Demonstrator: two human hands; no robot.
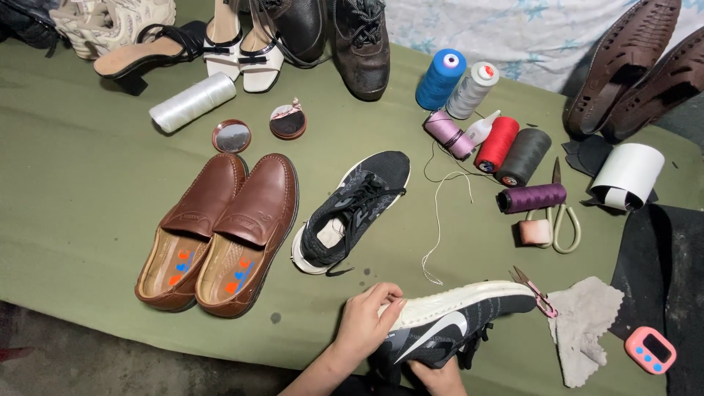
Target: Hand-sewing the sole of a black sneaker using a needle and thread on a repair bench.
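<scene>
Head view, bottom centre: black sneaker (455,323) with white sole lies on its side at the near edge of the green table (88,191). Left hand (367,323) has its fingers (389,297) curled shut, pinching the heel end of the sole. Right hand (440,378) is under the shoe, mostly hidden; can't tell its finger spread. Matching sneaker (352,213) sits centre frame, brown loafers (220,231) to its left, thread spools (499,143) upper right.
</scene>
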